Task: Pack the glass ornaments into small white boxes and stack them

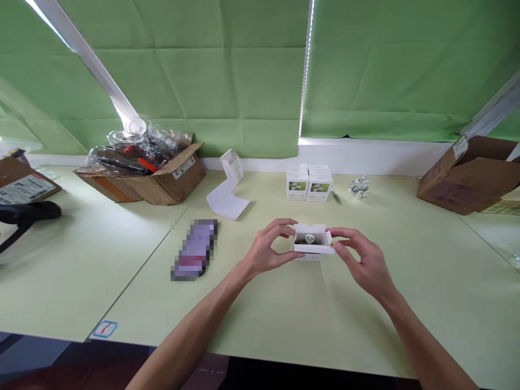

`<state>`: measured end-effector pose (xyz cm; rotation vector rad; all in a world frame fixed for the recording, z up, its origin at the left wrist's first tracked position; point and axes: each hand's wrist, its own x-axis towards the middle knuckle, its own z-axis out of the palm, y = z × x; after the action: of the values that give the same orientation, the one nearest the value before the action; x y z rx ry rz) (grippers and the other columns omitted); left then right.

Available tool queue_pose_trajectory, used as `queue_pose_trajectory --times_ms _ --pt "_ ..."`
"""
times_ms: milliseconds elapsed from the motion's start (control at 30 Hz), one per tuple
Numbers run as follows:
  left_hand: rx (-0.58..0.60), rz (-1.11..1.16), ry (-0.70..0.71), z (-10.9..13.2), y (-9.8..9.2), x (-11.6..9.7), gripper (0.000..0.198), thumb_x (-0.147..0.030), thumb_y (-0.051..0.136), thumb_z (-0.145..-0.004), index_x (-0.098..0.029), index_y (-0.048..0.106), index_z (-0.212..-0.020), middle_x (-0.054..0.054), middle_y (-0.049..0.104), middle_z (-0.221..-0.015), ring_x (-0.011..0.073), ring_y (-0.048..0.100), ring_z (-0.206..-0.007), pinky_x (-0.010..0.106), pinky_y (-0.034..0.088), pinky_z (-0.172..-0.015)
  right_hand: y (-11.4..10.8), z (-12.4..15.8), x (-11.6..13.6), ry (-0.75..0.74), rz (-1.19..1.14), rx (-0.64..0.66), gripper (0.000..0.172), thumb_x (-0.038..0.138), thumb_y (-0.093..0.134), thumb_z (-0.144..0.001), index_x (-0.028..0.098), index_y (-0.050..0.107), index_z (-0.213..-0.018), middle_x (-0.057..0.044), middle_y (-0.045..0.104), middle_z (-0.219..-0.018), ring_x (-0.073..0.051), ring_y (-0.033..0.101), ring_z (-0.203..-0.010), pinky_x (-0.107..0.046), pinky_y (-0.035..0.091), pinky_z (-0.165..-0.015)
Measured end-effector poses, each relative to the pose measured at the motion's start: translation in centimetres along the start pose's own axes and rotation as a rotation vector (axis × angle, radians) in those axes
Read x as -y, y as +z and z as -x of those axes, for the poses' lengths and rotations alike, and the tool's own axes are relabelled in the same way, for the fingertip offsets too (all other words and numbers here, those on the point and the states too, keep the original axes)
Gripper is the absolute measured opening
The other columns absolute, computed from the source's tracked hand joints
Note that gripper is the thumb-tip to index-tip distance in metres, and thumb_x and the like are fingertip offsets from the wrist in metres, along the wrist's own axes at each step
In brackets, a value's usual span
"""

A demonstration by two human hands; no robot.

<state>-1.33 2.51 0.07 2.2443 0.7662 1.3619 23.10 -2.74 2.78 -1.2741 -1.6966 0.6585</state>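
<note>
A small white cardboard box (312, 249) stands on the table with its top open towards me. Inside it shows a round, pale green-topped item (310, 238) with a shiny rim; the lower part is hidden by the box walls. My left hand (266, 250) clasps the box's left end, fingers at the back edge and thumb along the front. At the right end, my right hand (363, 259) pinches the side flap between thumb and fingers.
White boxes with flower pictures (309, 184) stand stacked behind, beside a green pen (336, 196) and clear shiny wrapping (359, 185). To the left lie a blurred phone (195, 250), folded white card (227, 200), and an open white box (233, 167). Cardboard boxes (179, 181) flank the table.
</note>
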Motion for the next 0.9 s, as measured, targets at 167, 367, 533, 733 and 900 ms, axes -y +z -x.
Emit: queue_pose_trajectory --times_ms 167,367,533,733,900 --pt "-0.045 -0.02 0.089 -0.25 -0.13 -0.2 0.031 -0.031 0.08 -0.078 -0.02 0.061 -0.1 0.013 0.069 -0.116 0.0226 0.069 -0.102 0.033 0.06 -0.076 0.01 -0.04 -0.17 -0.02 0.001 -0.012 0.023 0.04 0.057 -0.095 0.025 0.067 -0.111 -0.007 0.074 -0.115 -0.023 0.074 -0.09 -0.032 0.06 -0.067" --pt "-0.03 -0.047 0.117 -0.23 -0.01 0.12 0.03 -0.033 0.08 -0.079 -0.02 0.069 -0.103 0.014 0.068 -0.118 0.0227 0.07 -0.098 0.035 0.062 -0.079 0.27 -0.26 -0.74 -0.222 0.057 -0.028 0.023 0.031 0.054 -0.098 0.028 0.075 -0.108 -0.006 0.073 -0.117 -0.023 0.068 -0.111 -0.037 0.057 -0.091" --pt "-0.039 -0.084 0.206 0.01 0.37 0.51 0.032 -0.033 0.08 -0.079 -0.02 0.072 -0.107 0.015 0.07 -0.117 0.0238 0.072 -0.099 0.035 0.062 -0.082 0.28 -0.4 -0.86 -0.255 0.125 -0.018 0.03 0.029 0.048 -0.1 0.029 0.078 -0.105 -0.006 0.069 -0.127 -0.023 0.066 -0.115 -0.039 0.056 -0.094" --pt "-0.066 -0.16 0.173 0.43 0.69 0.35 0.026 -0.024 0.072 -0.086 -0.022 0.064 -0.11 0.01 0.075 -0.112 0.0207 0.075 -0.096 0.03 0.061 -0.079 0.43 -0.07 -0.56 -0.354 -0.003 0.029 0.025 0.024 0.058 -0.096 0.027 0.065 -0.119 -0.007 0.069 -0.127 -0.023 0.066 -0.116 -0.04 0.057 -0.095" --pt "-0.047 -0.197 0.198 0.32 0.58 0.21 0.033 -0.024 0.074 -0.084 -0.022 0.061 -0.114 0.007 0.077 -0.102 0.0203 0.075 -0.093 0.031 0.061 -0.08 0.82 -0.29 -0.95 -0.497 0.13 0.011 0.04 0.018 0.068 -0.089 0.028 0.063 -0.127 -0.007 0.072 -0.121 -0.025 0.067 -0.113 -0.043 0.058 -0.094"
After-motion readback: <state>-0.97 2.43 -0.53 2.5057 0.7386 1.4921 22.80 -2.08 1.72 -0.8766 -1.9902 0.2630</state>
